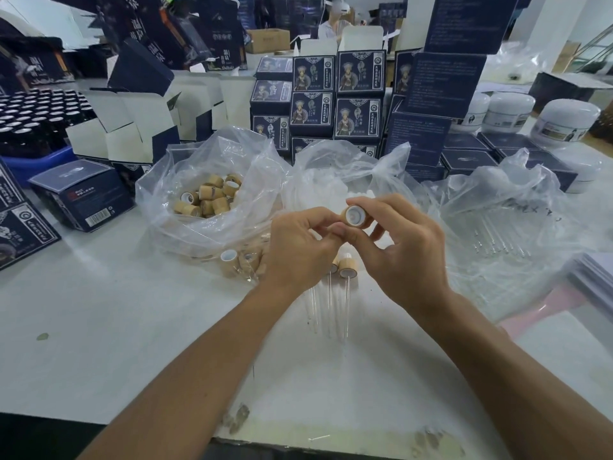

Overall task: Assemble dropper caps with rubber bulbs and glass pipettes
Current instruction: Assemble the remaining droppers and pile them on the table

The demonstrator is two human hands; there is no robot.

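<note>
My right hand (403,250) pinches a bamboo dropper cap (354,215) between thumb and fingers, its white-lined open end facing me. My left hand (300,250) meets it from the left, fingertips curled against the cap's lower edge. Below the hands, assembled droppers (345,270) lie on the white table (132,327), glass pipettes pointing toward me. A clear bag of bamboo caps (212,197) sits at left, a bag of white rubber bulbs (331,187) in the middle, and a bag of glass pipettes (497,234) at right.
Loose caps (232,260) lie by the left bag. Stacks of dark blue boxes (335,101) rise behind the bags, with open cartons (132,127) and dark bottles (30,117) at left, white jars (564,122) at right. Another person stands far back.
</note>
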